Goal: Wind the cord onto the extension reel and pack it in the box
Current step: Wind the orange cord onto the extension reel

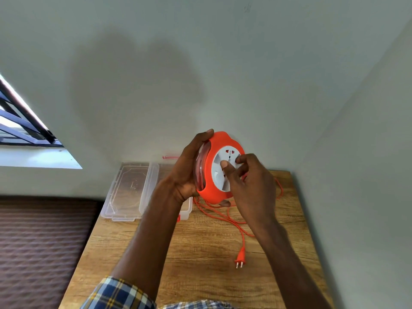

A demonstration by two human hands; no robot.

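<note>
Reel [208, 175] up off the table [200, 253], my left hand [187, 172] wrapped round its rim. Right hand [247, 181] pinches the white hub w/ thumb + fingers. Cord [242, 233] trails loose on table, plug [240, 259] near me. Box [124, 192] open, far left.

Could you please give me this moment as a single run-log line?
left hand: holds reel raised | right hand: fingers on white hub | cord: loose on table | box: open
</note>
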